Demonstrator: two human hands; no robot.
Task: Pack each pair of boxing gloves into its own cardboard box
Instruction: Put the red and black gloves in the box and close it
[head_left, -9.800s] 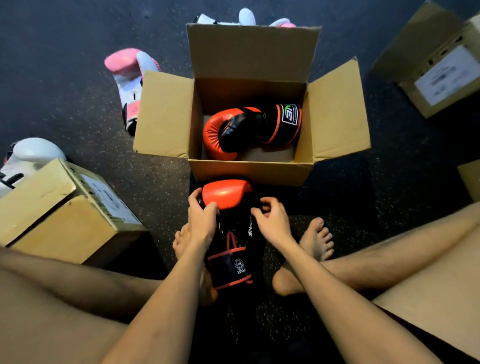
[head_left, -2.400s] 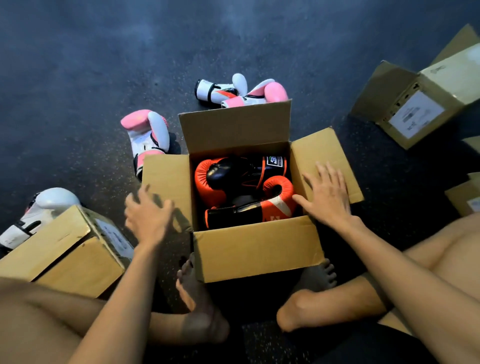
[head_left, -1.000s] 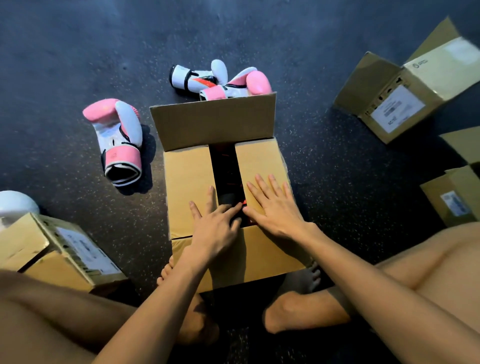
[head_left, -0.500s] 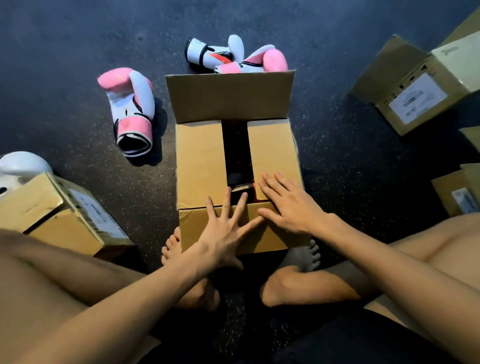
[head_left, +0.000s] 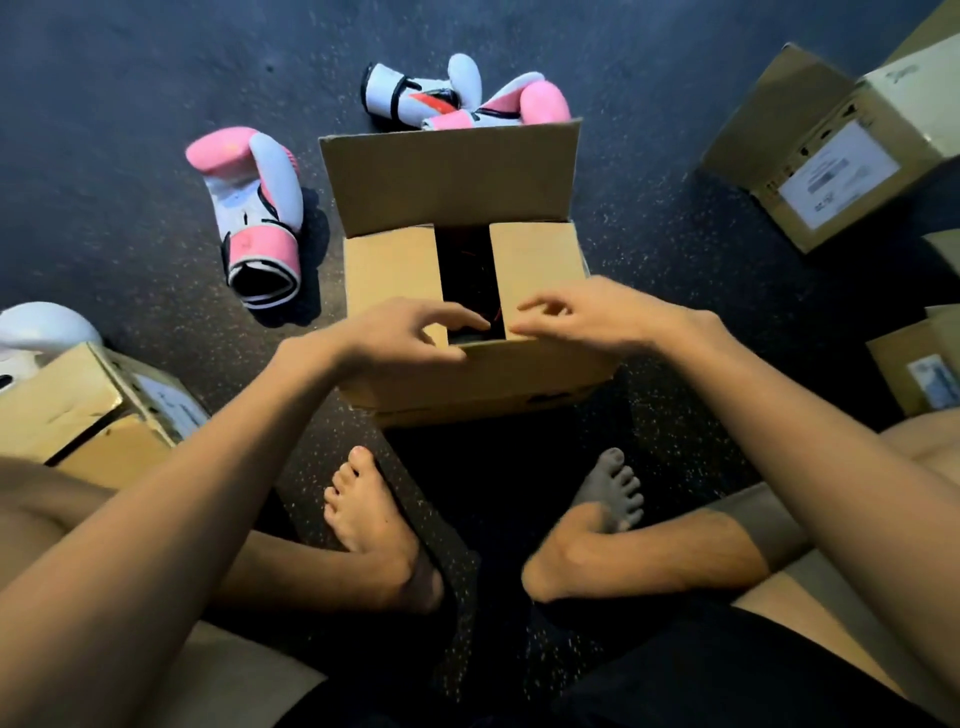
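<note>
The cardboard box (head_left: 395, 270) stands on the floor in front of my feet. Its two side flaps are folded in and its far flap (head_left: 447, 176) is upright. Through the dark gap between the side flaps only a sliver of the red and black gloves (head_left: 470, 283) shows. My left hand (head_left: 405, 332) and my right hand (head_left: 576, 317) hover at the box's near edge with fingers loosely bent. Their fingertips touch the near ends of the side flaps, on either side of the gap. A pink and white glove (head_left: 254, 208) lies to the left of the box.
Behind the box lie a white glove (head_left: 415, 96) and a pink glove (head_left: 540, 101). Another white glove (head_left: 41, 327) peeks out behind a closed box (head_left: 78, 410) at the left. Other boxes sit at the upper right (head_left: 831, 150) and at the right edge (head_left: 919, 364). My bare feet rest just before the box.
Both gloves went into the box and the side flaps were folded in. In the last half second both hands lifted from lying flat, and their fingers now bend at the near edge.
</note>
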